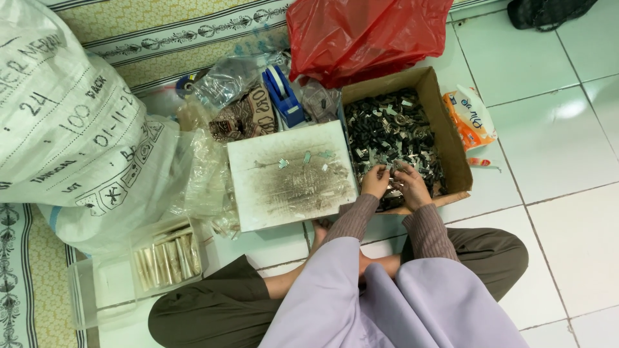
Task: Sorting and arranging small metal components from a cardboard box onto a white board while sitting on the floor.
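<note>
A: Where are the hands?
B: Left hand [376, 181] and right hand [411, 187] sit at the cardboard box's [451, 145] six o'clock edge, fingers curled into the small black-and-silver parts [387, 129].
A: Gripping any?
B: Cannot tell. The white board [290, 177] lies at nine o'clock.

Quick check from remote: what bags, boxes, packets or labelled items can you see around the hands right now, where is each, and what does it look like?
Cardboard box: under both hands, brown, open, full of small dark parts.
White sack: far left, large, woven, dark printing.
Red plastic bag: top centre, crumpled.
Orange-and-white packet: right of the box, small, on the tiles.
Clear plastic container: lower left, rectangular, holding pale rolled pieces.
Left hand and right hand: inside the box.
</note>
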